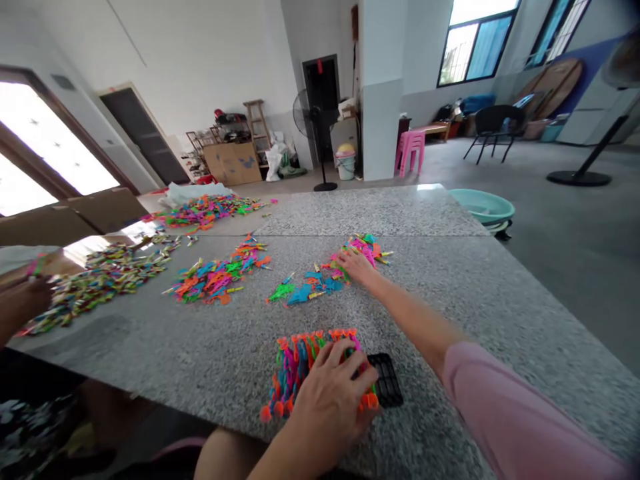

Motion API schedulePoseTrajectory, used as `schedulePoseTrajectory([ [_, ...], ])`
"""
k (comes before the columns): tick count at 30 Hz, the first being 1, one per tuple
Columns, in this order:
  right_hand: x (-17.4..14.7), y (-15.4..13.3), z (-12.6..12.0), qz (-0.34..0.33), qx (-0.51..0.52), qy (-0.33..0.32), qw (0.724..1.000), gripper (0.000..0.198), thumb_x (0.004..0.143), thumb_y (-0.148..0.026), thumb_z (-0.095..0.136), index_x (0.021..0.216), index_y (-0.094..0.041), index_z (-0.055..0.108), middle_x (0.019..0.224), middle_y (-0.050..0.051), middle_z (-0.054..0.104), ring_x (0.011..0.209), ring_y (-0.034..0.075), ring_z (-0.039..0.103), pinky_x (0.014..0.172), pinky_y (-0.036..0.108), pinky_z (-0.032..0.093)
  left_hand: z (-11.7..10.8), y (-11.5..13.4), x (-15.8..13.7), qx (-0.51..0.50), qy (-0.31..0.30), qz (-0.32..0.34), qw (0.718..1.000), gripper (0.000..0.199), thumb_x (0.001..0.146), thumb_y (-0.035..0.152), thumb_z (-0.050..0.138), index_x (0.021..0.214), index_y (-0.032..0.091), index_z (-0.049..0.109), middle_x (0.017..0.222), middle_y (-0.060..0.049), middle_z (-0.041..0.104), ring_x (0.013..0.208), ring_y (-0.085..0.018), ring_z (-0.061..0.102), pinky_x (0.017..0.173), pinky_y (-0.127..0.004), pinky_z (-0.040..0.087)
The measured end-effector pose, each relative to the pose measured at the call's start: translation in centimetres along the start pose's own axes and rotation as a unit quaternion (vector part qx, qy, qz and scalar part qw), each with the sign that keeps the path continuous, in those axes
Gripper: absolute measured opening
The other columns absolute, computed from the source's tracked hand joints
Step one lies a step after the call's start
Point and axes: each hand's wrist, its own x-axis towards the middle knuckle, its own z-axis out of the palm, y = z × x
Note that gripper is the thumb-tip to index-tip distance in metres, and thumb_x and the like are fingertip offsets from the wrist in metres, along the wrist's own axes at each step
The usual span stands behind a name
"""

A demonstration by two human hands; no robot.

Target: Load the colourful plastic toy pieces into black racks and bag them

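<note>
Bright plastic toys with orange cup-like ends stand packed side by side in a row near the table's front edge. My left hand lies over the right part of this row, its fingers curled around toys there; the thumb side is partly hidden. A black plastic rack sticks out to the right of the row. Farther back, my right hand reaches onto a small pile of coloured toys, fingers stretched out and touching it. A few loose blue and green toys lie left of it.
More toy heaps spread to the left, with a large one at the back. Another person's hand is beside a heap of small striped pieces. A turquoise basin stands past the granite table's right edge.
</note>
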Motion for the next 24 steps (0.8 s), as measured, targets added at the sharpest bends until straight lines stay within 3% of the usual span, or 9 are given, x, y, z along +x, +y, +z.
schedulePoseTrajectory([
  [3, -0.6, 1.6, -0.7, -0.063, 0.013, -0.031, 0.997, 0.026, 0.094, -0.006, 0.042, 0.107, -0.014, 0.063, 0.125, 0.014, 0.059, 0.121, 0.022, 0.047, 0.099, 0.036, 0.040, -0.4, 0.0, 0.0, -0.008, -0.004, -0.001, 1.000, 0.027, 0.088, 0.042, 0.063, 0.110, 0.026, 0.060, 0.115, -0.002, 0.061, 0.121, -0.028, 0.043, 0.104, -0.049, 0.040],
  [5, -2.3, 2.1, -0.9, -0.074, 0.040, -0.013, 0.996, 0.024, 0.094, -0.006, 0.042, 0.103, -0.013, 0.063, 0.123, 0.014, 0.059, 0.118, 0.022, 0.049, 0.098, 0.035, 0.040, -0.8, -0.1, -0.1, -0.014, -0.007, 0.005, 1.000, 0.027, 0.089, 0.040, 0.062, 0.112, 0.026, 0.060, 0.117, -0.002, 0.061, 0.123, -0.027, 0.042, 0.105, -0.048, 0.039],
  [8, -7.2, 2.5, -0.3, -0.013, 0.145, 0.051, 0.988, 0.020, 0.095, -0.013, 0.040, 0.100, -0.013, 0.060, 0.113, 0.014, 0.061, 0.103, 0.021, 0.057, 0.087, 0.032, 0.046, -1.0, -0.3, -0.1, -0.012, -0.009, 0.014, 1.000, 0.029, 0.090, 0.039, 0.061, 0.116, 0.027, 0.059, 0.119, -0.002, 0.061, 0.124, -0.027, 0.042, 0.105, -0.049, 0.039],
  [11, -13.5, 2.5, 0.7, 0.079, 0.366, 0.025, 0.927, 0.012, 0.091, -0.020, 0.044, 0.091, -0.016, 0.055, 0.079, 0.003, 0.062, 0.068, 0.015, 0.059, 0.064, 0.026, 0.047, -1.1, -0.4, 0.1, 0.004, -0.003, 0.019, 1.000, 0.031, 0.089, 0.039, 0.062, 0.118, 0.027, 0.059, 0.120, -0.003, 0.061, 0.125, -0.029, 0.041, 0.104, -0.051, 0.040],
  [13, -17.1, 1.8, 1.4, 0.095, 0.471, -0.006, 0.877, 0.005, 0.082, -0.020, 0.056, 0.084, -0.018, 0.053, 0.067, -0.003, 0.057, 0.056, 0.012, 0.053, 0.057, 0.023, 0.044, -1.1, -0.4, 0.2, 0.016, -0.002, 0.027, 0.999, 0.030, 0.090, 0.039, 0.061, 0.117, 0.026, 0.060, 0.120, -0.004, 0.062, 0.125, -0.029, 0.041, 0.104, -0.051, 0.040],
  [14, -18.5, 1.3, 1.7, 0.096, 0.492, -0.010, 0.865, 0.011, 0.075, -0.018, 0.061, 0.081, -0.018, 0.052, 0.065, -0.004, 0.056, 0.056, 0.011, 0.052, 0.056, 0.023, 0.043, -1.1, -0.4, 0.2, 0.022, -0.002, 0.031, 0.999, 0.029, 0.090, 0.038, 0.061, 0.116, 0.025, 0.060, 0.120, -0.004, 0.062, 0.125, -0.029, 0.042, 0.104, -0.051, 0.040],
  [16, -20.0, -0.3, 2.2, 0.092, 0.491, 0.000, 0.866, 0.019, 0.067, -0.012, 0.065, 0.080, -0.018, 0.052, 0.068, -0.005, 0.057, 0.059, 0.011, 0.052, 0.058, 0.022, 0.043, -1.1, -0.4, 0.3, 0.034, -0.003, 0.034, 0.999, 0.027, 0.091, 0.038, 0.060, 0.114, 0.024, 0.061, 0.120, -0.005, 0.062, 0.125, -0.029, 0.042, 0.105, -0.051, 0.040],
  [21, -19.6, -4.6, 2.4, 0.055, 0.470, 0.013, 0.881, 0.025, 0.069, -0.006, 0.061, 0.090, -0.019, 0.057, 0.080, -0.002, 0.065, 0.072, 0.013, 0.061, 0.068, 0.023, 0.047, -1.1, -0.5, 0.5, 0.051, 0.004, 0.042, 0.998, 0.028, 0.091, 0.036, 0.060, 0.116, 0.024, 0.060, 0.121, -0.005, 0.061, 0.124, -0.029, 0.043, 0.103, -0.049, 0.042],
  [24, -19.0, -5.4, 2.0, 0.017, 0.413, 0.005, 0.911, 0.024, 0.072, -0.007, 0.061, 0.093, -0.018, 0.057, 0.083, 0.001, 0.067, 0.076, 0.015, 0.062, 0.072, 0.025, 0.048, -1.1, -0.5, 0.6, 0.055, 0.008, 0.049, 0.997, 0.027, 0.091, 0.037, 0.059, 0.114, 0.024, 0.060, 0.120, -0.005, 0.062, 0.123, -0.029, 0.044, 0.102, -0.050, 0.043],
])
